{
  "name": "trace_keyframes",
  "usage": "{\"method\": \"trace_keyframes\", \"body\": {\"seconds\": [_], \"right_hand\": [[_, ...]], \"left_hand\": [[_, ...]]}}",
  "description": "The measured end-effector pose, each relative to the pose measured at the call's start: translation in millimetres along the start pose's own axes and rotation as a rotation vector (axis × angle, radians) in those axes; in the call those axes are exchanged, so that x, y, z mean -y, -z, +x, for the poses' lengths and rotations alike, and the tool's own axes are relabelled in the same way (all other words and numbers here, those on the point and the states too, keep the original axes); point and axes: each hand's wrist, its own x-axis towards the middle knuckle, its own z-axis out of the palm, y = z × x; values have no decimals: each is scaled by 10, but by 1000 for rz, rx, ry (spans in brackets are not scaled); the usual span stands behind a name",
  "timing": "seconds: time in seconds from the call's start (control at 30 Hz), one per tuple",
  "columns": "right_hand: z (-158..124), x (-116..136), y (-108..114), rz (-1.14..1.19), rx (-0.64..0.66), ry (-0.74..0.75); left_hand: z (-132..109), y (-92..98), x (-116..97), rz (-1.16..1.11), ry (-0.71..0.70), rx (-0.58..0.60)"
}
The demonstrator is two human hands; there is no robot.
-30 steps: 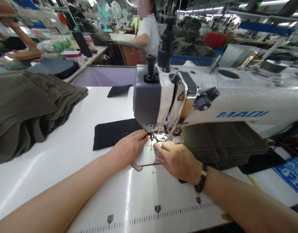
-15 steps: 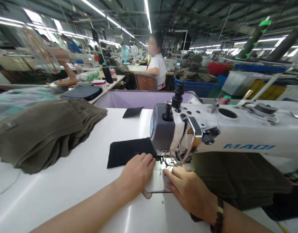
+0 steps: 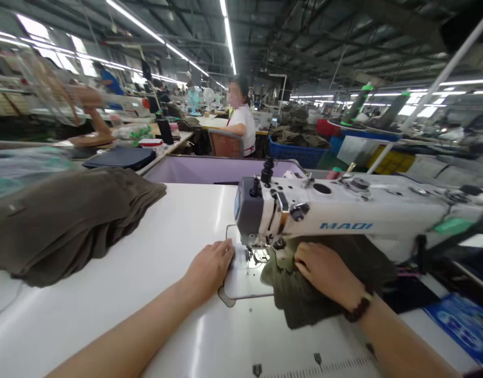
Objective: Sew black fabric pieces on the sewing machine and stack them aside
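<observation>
Desk (image 3: 107, 315): olive stack (image 3: 64, 226) far left, well apart from both hands. Machine (image 3: 344, 215) idle; nothing lies under its foot, so no seam begun. Olive piece (image 3: 300, 299) bunched right of the plate (image 3: 245, 278). Right hand (image 3: 324, 270) clutches that piece. Left hand (image 3: 210, 268) flat, open, touching the plate edge.

Our left hand (image 3: 210, 268) lies palm down, fingers together and pointing forward, its bare forearm running back toward the lower left. Our right hand (image 3: 324, 273) rests knuckles up, fingers curled and pressing down, a dark bead bracelet on its wrist, the forearm leading off to the lower right.
</observation>
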Motion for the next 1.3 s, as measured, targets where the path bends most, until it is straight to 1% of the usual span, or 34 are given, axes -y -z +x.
{"method": "trace_keyframes", "body": {"seconds": [0.07, 0.2, 0.3, 0.4, 0.53, 0.67, 0.8, 1.03, 1.17, 1.3], "right_hand": [[33, 19, 31, -36, 35, 2], [45, 11, 103, -22, 72, -9], [5, -16, 155, -1, 89, 9], [-38, -18, 174, 27, 96, 41], [-44, -45, 146, 71, 76, 49], [-12, -152, 98, 161, 65, 78], [-10, -213, 42, 221, 54, 67], [-42, -192, 21, 280, 4, 47], [-27, -211, 18, 319, -73, 10], [-84, -239, 3, 281, -242, -130]], "left_hand": [[7, 101, -25, 14, -18, 4], [-14, 309, -66, 21, -61, 51], [-98, 422, -96, 13, -86, 55], [-226, 485, -132, -5, -95, 47], [-384, 522, -190, -12, -104, 45], [-481, 531, -246, -6, -116, 30], [-521, 530, -284, 8, -128, 9], [-543, 546, -334, 28, -131, 25], [-563, 577, -368, 27, -131, 23], [-573, 617, -410, 21, -145, -11]]}}
